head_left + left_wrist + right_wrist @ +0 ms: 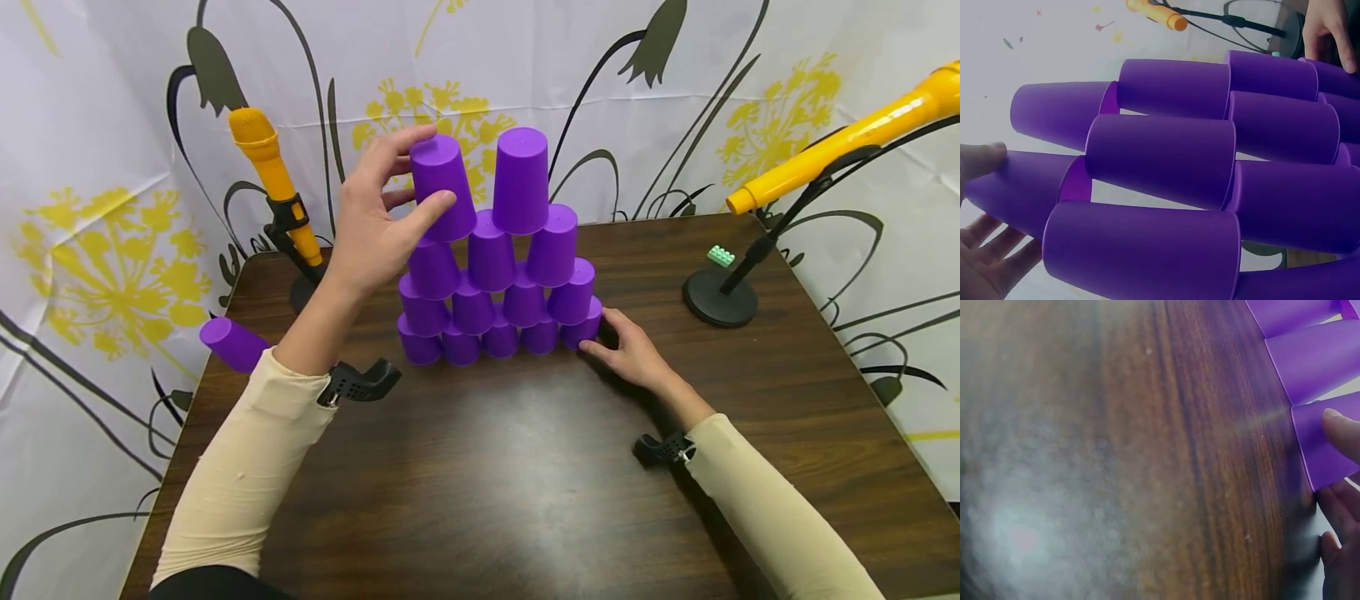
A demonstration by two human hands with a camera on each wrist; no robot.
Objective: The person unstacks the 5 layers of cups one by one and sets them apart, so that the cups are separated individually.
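Note:
Upside-down purple cups stand in a stepped wall on the table, with two in the top row and three in the row beneath. My left hand (378, 208) holds the top row's left cup (442, 187), thumb on its near side and fingers round the far side. Beside it, a gap away, is the top row's right cup (522, 179). In the left wrist view the held cup (1025, 187) tilts slightly and its rim sits by the cups below. Down at the wall's right end, my right hand (633, 350) grips the bottom corner cup (1319, 447), thumb in front, fingers behind.
Another purple cup (234, 343) lies tilted at the table's left edge. Yellow microphones on black stands flank the wall, one at left (281, 183) and one at right (832, 150). A small mint toy brick (721, 256) lies by the right stand's base (720, 297).

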